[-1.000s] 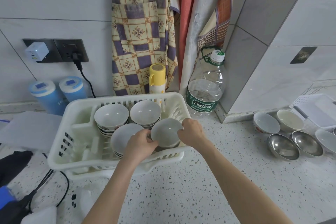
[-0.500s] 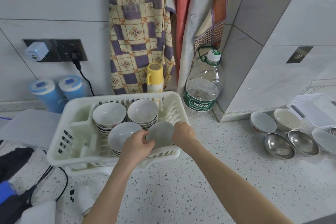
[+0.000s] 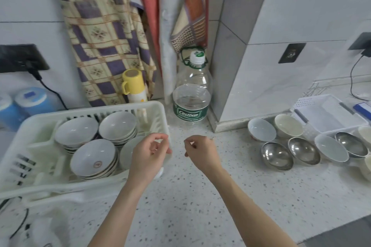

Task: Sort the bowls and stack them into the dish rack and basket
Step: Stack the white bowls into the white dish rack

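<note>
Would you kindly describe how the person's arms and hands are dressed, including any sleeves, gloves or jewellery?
Both forearms are bare as far up as the view shows, with no sleeves in sight. The left hand and right hand wear no gloves, and no rings, watch or bracelets show.

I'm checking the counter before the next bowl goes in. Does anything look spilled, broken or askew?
Nothing stands out. The bowls in the white dish rack sit nested in neat stacks, the loose bowls on the counter are upright, and the water bottle stands straight. Both hands are empty.
</note>
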